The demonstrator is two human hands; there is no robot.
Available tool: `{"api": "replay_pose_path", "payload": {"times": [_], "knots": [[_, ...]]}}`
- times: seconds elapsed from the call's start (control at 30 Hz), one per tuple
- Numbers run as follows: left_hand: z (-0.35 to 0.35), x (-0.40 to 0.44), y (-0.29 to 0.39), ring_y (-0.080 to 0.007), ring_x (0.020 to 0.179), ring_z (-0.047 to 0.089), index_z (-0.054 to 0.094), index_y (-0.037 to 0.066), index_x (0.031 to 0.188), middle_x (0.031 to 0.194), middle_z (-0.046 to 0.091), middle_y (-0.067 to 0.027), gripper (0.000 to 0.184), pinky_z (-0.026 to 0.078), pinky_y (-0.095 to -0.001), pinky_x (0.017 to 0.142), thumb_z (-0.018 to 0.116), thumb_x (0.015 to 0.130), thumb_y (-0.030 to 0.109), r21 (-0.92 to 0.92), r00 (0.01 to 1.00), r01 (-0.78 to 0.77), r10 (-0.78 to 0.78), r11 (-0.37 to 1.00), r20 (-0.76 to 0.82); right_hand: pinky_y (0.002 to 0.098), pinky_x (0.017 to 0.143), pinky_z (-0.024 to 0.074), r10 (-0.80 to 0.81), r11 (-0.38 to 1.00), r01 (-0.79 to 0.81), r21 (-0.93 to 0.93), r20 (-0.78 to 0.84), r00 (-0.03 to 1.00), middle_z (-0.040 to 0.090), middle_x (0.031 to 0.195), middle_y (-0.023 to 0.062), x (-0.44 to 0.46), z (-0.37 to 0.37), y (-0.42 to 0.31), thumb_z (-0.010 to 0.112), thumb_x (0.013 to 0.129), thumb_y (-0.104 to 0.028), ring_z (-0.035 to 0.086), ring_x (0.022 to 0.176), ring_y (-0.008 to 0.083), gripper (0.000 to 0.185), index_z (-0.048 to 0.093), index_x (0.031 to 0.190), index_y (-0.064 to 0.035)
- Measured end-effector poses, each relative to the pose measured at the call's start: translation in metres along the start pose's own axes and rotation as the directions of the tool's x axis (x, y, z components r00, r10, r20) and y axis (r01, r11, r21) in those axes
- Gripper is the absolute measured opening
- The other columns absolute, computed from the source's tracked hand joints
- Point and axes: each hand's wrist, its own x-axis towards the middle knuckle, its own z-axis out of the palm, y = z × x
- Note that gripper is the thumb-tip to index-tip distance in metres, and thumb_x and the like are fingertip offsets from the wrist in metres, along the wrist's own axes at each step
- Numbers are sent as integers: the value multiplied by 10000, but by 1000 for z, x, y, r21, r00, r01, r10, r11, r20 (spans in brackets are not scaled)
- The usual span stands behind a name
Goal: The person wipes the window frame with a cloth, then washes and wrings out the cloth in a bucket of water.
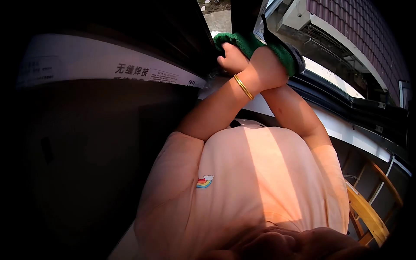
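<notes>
Two forearms [212,110] cross near the wrists, L over R, w/ both hands at the green plush cloth [242,40] beside the dark window frame [342,97]. Status: cloth is in hand and up at the opening; nothing in view reads as finished, and the qty. done vs. left can't be told, since the surface behind the hands is hidden. R hand [234,60]: fingers curled narrow, apparently gripping the cloth's near edge, thumb side showing. L hand [268,63]: lies against the cloth's R portion; fingers hidden, so can't tell whether spread or closed. Mat'ls: cloth has a deep, shaggy pile w/ a rounded, bunched outline; a dark grey edge [299,61] shows at its R end, poss. a backing. Frame is dark, smooth, ridged lengthwise, w/ a flat white ledge [368,141] below. Protective film [95,60], at L, is pale, glossy and printed w/ dark characters. L wrist carries a thin gold-tone bangle [243,86]. Shirt [234,173]: soft peach fabric, sunlit in bands, w/ small rainbow print [205,181]. Outside: ribbed purplish roof tiles [346,21]. Lower R: curved, light-toned wooden furniture [368,212], type unclear.
</notes>
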Motion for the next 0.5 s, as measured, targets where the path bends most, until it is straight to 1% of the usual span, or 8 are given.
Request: {"api": "replay_pose_path", "payload": {"times": [0.03,0.17,0.27,0.3,0.33,0.4,0.47,0.5], "knots": [[0,4,0,-263,660,661,682,166,693,738,683,-48,63,501,-374,565,631,709,201,3,1000,4,-4,1000,2,468,793,507,-3,1000,3,4,3,1000,669,921,275,-2,0,4,624,805,-149,662,881,397,301,596,997,80],[4,10,10,-278,727,651,677,158,796,796,670,-54,94,506,-394,588,645,727,213,41,997,9,-6,999,-83,400,696,500,-80,983,54,-173,-149,986,688,829,109,-14,-5,16,711,731,-297,631,736,302,264,691,923,-116],[0,17,38,-276,764,655,681,157,828,830,671,-53,120,510,-399,595,649,726,211,61,995,-16,22,998,-98,343,793,501,-241,962,161,-222,-404,882,705,934,48,-59,-47,12,741,731,-339,644,837,230,347,714,1029,-162],[-3,20,49,-274,785,656,683,156,851,858,673,-50,141,513,-401,603,652,723,207,67,995,-40,46,997,-91,337,835,493,-201,972,113,-207,-478,855,701,970,31,-57,-23,45,725,783,-342,639,869,212,352,705,1083,-159],[-1,26,56,-275,845,657,684,145,908,925,674,-56,198,532,-409,647,666,716,190,-6,995,-92,91,996,-48,343,851,482,-193,968,85,-235,-490,850,689,995,37,-63,-21,65,718,789,-341,626,895,219,360,696,1098,-159],[27,31,67,-272,860,660,703,178,903,929,681,-71,172,525,-396,661,632,762,247,-162,944,-210,157,964,-289,356,884,461,-206,947,62,-315,-449,869,665,1044,48,-92,-48,84,704,802,-340,601,947,233,376,678,1130,-159],[42,39,83,-292,878,656,715,184,928,977,689,-77,192,517,-427,741,626,783,273,-258,925,-250,151,933,-350,368,918,439,-198,923,26,-385,-414,888,642,1094,59,-126,-75,101,690,814,-339,575,1000,248,392,660,1162,-159],[35,45,94,-305,893,659,689,119,927,964,678,-91,217,545,-421,729,678,718,178,-356,975,-189,134,915,-175,374,934,428,-181,913,1,-408,-402,898,630,1119,65,-145,-88,108,683,820,-338,562,1026,255,401,650,1178,-159]]}}
